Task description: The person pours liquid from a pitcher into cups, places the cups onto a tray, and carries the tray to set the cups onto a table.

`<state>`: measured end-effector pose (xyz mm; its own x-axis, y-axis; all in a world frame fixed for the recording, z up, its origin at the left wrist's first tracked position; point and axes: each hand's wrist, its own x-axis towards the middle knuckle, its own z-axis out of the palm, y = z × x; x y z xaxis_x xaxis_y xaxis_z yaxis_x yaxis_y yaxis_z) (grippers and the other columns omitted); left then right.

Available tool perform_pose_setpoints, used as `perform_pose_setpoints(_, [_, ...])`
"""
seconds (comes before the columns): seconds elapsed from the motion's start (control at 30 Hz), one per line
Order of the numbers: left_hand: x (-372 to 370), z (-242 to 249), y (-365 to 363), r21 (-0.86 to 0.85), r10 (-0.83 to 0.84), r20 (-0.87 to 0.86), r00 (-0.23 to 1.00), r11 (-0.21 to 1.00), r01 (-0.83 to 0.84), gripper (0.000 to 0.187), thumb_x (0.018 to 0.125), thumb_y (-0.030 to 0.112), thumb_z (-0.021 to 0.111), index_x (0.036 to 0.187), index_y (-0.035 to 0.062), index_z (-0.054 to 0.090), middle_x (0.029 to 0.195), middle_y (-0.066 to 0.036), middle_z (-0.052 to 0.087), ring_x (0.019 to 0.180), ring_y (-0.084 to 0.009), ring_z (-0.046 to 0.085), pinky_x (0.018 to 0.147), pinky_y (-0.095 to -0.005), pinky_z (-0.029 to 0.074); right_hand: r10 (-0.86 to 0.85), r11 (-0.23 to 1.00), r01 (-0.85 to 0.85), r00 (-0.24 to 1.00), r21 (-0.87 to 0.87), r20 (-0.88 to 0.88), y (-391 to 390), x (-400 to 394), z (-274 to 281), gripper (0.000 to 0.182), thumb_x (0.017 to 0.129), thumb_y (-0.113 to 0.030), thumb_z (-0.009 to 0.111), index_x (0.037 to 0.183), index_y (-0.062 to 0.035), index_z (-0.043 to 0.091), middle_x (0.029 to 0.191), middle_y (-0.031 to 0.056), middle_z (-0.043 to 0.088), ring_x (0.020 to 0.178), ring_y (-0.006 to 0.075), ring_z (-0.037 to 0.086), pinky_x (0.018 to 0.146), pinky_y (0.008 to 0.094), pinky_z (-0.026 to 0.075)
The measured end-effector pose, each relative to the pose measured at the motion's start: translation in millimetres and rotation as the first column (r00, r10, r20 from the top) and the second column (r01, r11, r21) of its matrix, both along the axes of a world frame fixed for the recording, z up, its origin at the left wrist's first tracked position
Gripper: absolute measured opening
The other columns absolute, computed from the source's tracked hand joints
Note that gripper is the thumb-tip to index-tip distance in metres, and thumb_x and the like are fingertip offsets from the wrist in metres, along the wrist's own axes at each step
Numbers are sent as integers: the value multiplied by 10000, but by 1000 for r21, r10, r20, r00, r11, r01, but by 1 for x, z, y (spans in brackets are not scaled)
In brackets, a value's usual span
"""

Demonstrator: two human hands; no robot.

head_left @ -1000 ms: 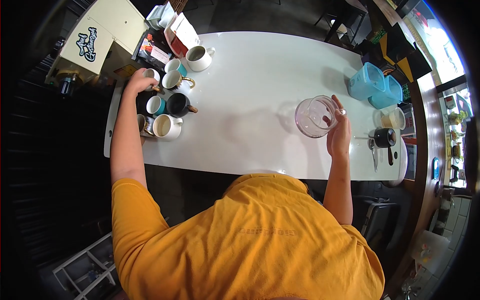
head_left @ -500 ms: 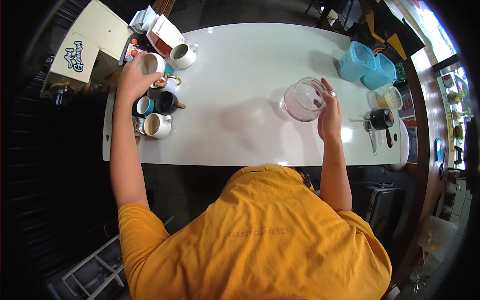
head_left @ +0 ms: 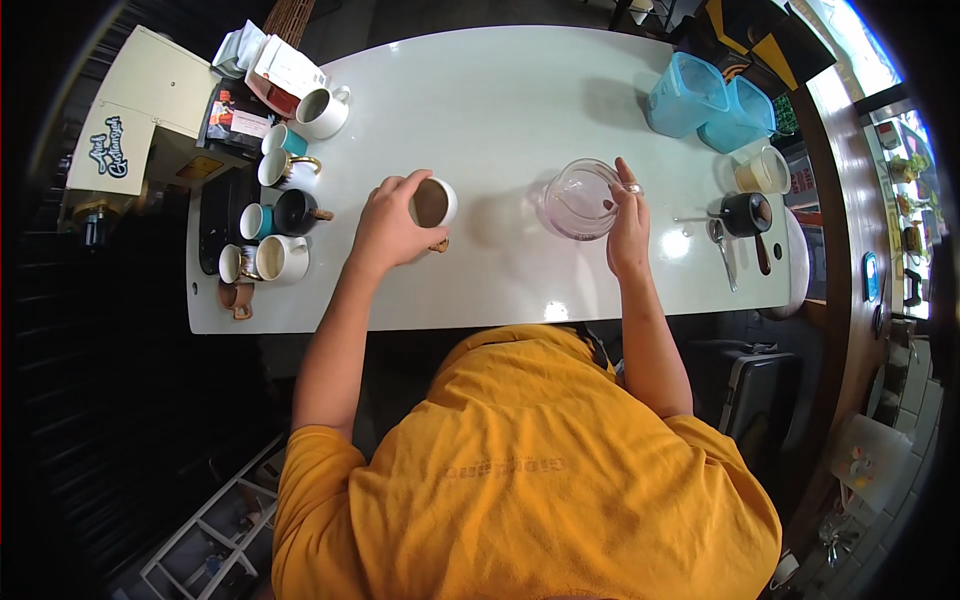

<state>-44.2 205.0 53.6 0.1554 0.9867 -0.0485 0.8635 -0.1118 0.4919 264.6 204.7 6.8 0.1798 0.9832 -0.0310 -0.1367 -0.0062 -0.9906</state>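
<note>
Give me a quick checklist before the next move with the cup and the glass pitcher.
1. Left hand has a grip on the white cup: ok.
2. Right hand holds the glass pitcher: ok.
3. Cup upright: ok.
4. Cup and pitcher apart, bare table between them: ok.
5. Pitcher contents: cannot tell.
6. Other mugs away from both hands: ok.

You wear a loose orange-yellow T-shirt [head_left: 520, 470] with short sleeves that end above your elbows, leaving both forearms bare. Faint lettering runs across the cloth near its middle, too dim to read. A ring [head_left: 632, 188] sits on one finger of your right hand [head_left: 628, 228].
</note>
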Motion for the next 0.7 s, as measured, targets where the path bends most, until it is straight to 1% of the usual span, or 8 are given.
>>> perform_pose_setpoints(0.03, [4,-3,-1,-4,6,-17,1000,1000,-6,743,603,252,783,1289,145,519,1158,-143,567,1095,-351,538,945,-416,467,8,1000,-8,1000,-10,-9,0,-1,2,556,929,-160,414,1406,111,318,1445,216,381,1310,246,395,1098,323,266])
perform_pose_setpoints(0.17, [14,-9,-4,-59,25,-35,999,998,-27,758,584,229,771,1293,137,518,1171,-137,554,1104,-346,525,949,-409,466,11,1000,-11,1000,-19,17,4,1,-12,559,929,-162,416,1407,110,317,1447,218,377,1313,248,393,1098,326,270])
perform_pose_setpoints(0.23, [16,-13,-5,-61,3,-47,999,998,-6,771,575,214,755,1302,128,514,1187,-134,539,1116,-340,508,955,-404,463,-8,998,14,997,-61,83,8,1,-19,578,920,-228,399,1413,72,353,1474,171,375,1249,218,428,978,314,353])
perform_pose_setpoints(0.27, [17,-15,-5,-60,5,-49,999,998,-8,771,575,214,755,1302,128,514,1187,-134,539,1116,-340,508,955,-404,463,-7,998,12,997,-60,81,8,2,-22,578,920,-228,399,1413,72,353,1474,171,375,1249,218,428,978,314,353])
perform_pose_setpoints(0.33, [20,-15,-7,-83,-4,-60,998,997,-1,768,582,211,746,1308,121,511,1204,-133,527,1131,-336,493,965,-403,458,10,999,-10,1000,-53,-1,8,1,-21,563,929,-163,413,1409,111,308,1464,230,351,1343,270,366,1109,332,264])
perform_pose_setpoints(0.47, [22,-17,-8,-107,8,-56,998,994,-14,766,589,212,739,1314,124,508,1219,-128,518,1143,-329,483,974,-401,454,3,999,0,995,-33,96,14,3,-34,591,919,-230,397,1420,77,332,1474,198,357,1298,249,394,1054,326,317])
perform_pose_setpoints(0.53, [23,-17,-8,-129,13,-49,999,991,-19,769,591,211,738,1319,126,505,1229,-125,512,1153,-323,475,987,-397,447,14,998,-14,1000,-58,-11,13,3,-31,578,928,-170,411,1416,114,288,1472,235,331,1343,278,364,1107,332,269])
perform_pose_setpoints(0.7, [22,-22,-10,-126,-6,-23,1000,992,3,782,614,207,745,1345,134,476,1263,-125,494,1168,-327,465,997,-397,440,24,998,-26,999,-50,-21,15,3,-35,586,929,-192,394,1421,107,284,1465,230,337,1321,280,380,1094,337,287])
